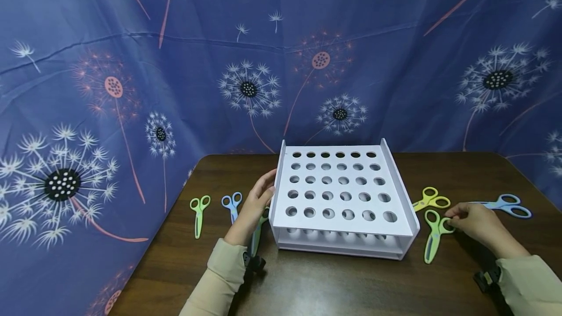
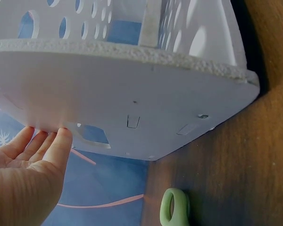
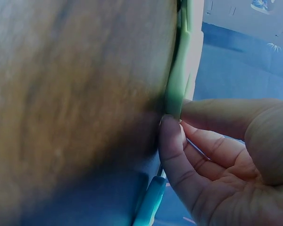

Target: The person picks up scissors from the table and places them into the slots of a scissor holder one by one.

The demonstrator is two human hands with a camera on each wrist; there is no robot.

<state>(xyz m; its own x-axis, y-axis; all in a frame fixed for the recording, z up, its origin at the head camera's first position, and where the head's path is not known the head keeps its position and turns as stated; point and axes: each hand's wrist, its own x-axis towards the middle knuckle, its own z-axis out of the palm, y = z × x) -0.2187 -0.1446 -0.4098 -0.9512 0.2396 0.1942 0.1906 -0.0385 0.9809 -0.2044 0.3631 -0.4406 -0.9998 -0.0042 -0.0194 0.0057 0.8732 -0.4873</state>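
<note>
A white rack (image 1: 335, 187) with rows of round holes stands on the table between my hands. My left hand (image 1: 252, 206) rests its fingertips against the rack's left side panel (image 2: 85, 89), beside a cut-out in the left wrist view; its fingers look fairly straight. Right of the rack lie green scissors (image 1: 432, 247), blades toward me. My right hand (image 1: 478, 223) pinches one handle loop of these between thumb and index finger; in the right wrist view the green handle (image 3: 176, 89) stands edge-on at the fingertips. Another pair of green scissors (image 1: 256, 240) is partly hidden by my left wrist.
Yellow scissors (image 1: 423, 204) lie close to the rack's right side, and blue scissors (image 1: 500, 205) behind my right hand. On the left are green scissors (image 1: 198, 223) and blue scissors (image 1: 233, 213). A blue dandelion-print cloth (image 1: 189, 96) hangs behind the brown table (image 1: 325, 282).
</note>
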